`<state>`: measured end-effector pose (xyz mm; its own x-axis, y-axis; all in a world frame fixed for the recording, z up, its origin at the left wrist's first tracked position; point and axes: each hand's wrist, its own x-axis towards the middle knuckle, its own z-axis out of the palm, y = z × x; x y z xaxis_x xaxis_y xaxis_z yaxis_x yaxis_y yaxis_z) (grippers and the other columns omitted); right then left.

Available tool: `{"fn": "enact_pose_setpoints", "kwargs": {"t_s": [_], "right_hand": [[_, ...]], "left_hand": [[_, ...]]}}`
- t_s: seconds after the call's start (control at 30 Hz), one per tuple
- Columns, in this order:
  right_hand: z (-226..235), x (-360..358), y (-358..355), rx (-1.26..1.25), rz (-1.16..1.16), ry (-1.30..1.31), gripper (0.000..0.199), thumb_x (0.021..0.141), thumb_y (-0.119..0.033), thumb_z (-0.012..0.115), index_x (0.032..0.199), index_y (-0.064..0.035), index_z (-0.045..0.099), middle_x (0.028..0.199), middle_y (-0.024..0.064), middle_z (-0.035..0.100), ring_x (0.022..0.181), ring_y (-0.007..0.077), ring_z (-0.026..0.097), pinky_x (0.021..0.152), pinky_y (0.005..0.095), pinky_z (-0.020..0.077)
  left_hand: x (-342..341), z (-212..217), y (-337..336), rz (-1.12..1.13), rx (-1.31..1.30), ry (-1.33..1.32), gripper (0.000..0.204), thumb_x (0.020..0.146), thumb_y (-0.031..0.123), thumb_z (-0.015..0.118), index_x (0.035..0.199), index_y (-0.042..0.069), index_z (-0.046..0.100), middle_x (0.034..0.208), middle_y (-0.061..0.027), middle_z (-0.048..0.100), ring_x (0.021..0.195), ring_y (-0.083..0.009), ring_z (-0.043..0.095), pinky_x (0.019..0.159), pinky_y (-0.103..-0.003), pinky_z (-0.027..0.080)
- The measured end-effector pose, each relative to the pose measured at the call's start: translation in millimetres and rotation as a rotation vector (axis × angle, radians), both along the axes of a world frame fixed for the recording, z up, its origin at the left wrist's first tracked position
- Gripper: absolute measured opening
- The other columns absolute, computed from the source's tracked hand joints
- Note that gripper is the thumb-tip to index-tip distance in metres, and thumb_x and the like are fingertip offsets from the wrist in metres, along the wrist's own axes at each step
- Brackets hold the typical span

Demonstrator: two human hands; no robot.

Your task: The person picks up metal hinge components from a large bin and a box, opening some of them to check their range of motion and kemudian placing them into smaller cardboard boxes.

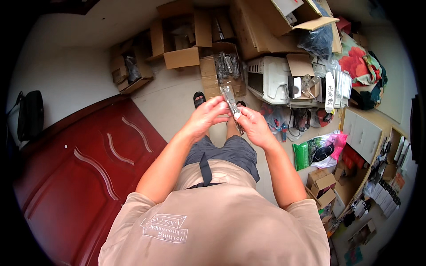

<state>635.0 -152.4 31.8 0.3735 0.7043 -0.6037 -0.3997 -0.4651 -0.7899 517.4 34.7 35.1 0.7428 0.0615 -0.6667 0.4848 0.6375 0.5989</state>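
While you stand over the floor, your left hand [205, 116] and right hand [253, 124] pinch a slim silvery metal tool [231, 103] between them.

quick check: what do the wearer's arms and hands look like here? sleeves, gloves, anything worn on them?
Both forearms are bare from the elbow down. No gloves on the left hand or the right hand, and no watch, ring or strap shows. Short beige T-shirt sleeves end above the elbows. No cables or markings on either arm.
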Motion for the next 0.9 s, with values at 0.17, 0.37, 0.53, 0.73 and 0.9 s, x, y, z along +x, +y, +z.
{"fn": "enact_pose_setpoints", "kwargs": {"t_s": [0.17, 0.37, 0.53, 0.73, 0.9], "right_hand": [[37.2, -22.9, 26.5, -0.023, 0.091, -0.49, 0.023, 0.1, -0.024, 0.073, 0.1, -0.002, 0.071, 0.08, 0.0076, 0.069, 0.07, 0.0197, 0.067, 0.064, 0.0353, 0.0526], [47.1, -39.8, 44.3, -0.054, 0.16, -0.98, 0.027, 0.092, -0.028, 0.081, 0.101, -0.0061, 0.069, 0.09, 0.0115, 0.074, 0.076, 0.0337, 0.073, 0.066, 0.044, 0.0589], [50.8, -54.0, 54.4, -0.066, 0.234, -1.094, 0.028, 0.095, -0.031, 0.078, 0.103, -0.0065, 0.066, 0.089, 0.01, 0.074, 0.073, 0.0343, 0.073, 0.06, 0.046, 0.0587], [51.6, -65.4, 56.9, -0.11, 0.275, -1.129, 0.028, 0.097, -0.032, 0.077, 0.102, -0.0066, 0.066, 0.09, 0.0106, 0.075, 0.07, 0.0347, 0.073, 0.057, 0.0462, 0.0574], [52.5, -72.9, 60.1, -0.091, 0.247, -1.15, 0.027, 0.097, -0.032, 0.076, 0.099, -0.0069, 0.064, 0.089, 0.0103, 0.074, 0.069, 0.0351, 0.072, 0.056, 0.0466, 0.0564]], "left_hand": [[-13.4, 20.2, 4.0, 0.057, 0.034, -0.092, 0.043, 0.11, 0.032, 0.064, 0.143, 0.006, 0.055, 0.134, -0.0072, 0.067, 0.124, -0.0176, 0.065, 0.109, -0.038, 0.052], [-26.1, 19.7, 3.5, 0.215, 0.085, -0.122, 0.035, 0.113, 0.03, 0.058, 0.141, 0.01, 0.055, 0.129, -0.0056, 0.068, 0.123, -0.0173, 0.065, 0.1, -0.037, 0.056], [-37.1, 17.4, 10.3, 0.205, 0.152, -0.097, 0.031, 0.115, 0.029, 0.055, 0.139, 0.01, 0.055, 0.125, -0.0057, 0.067, 0.117, -0.0174, 0.066, 0.095, -0.036, 0.057], [-46.1, 13.2, 13.7, 0.154, 0.254, -0.103, 0.029, 0.115, 0.027, 0.054, 0.136, 0.007, 0.055, 0.122, -0.0082, 0.066, 0.113, -0.0171, 0.065, 0.094, -0.036, 0.057], [-50.0, 9.5, 15.3, 0.11, 0.373, -0.072, 0.029, 0.114, 0.026, 0.054, 0.134, 0.005, 0.054, 0.121, -0.0099, 0.066, 0.111, -0.0178, 0.065, 0.092, -0.035, 0.058]]}}
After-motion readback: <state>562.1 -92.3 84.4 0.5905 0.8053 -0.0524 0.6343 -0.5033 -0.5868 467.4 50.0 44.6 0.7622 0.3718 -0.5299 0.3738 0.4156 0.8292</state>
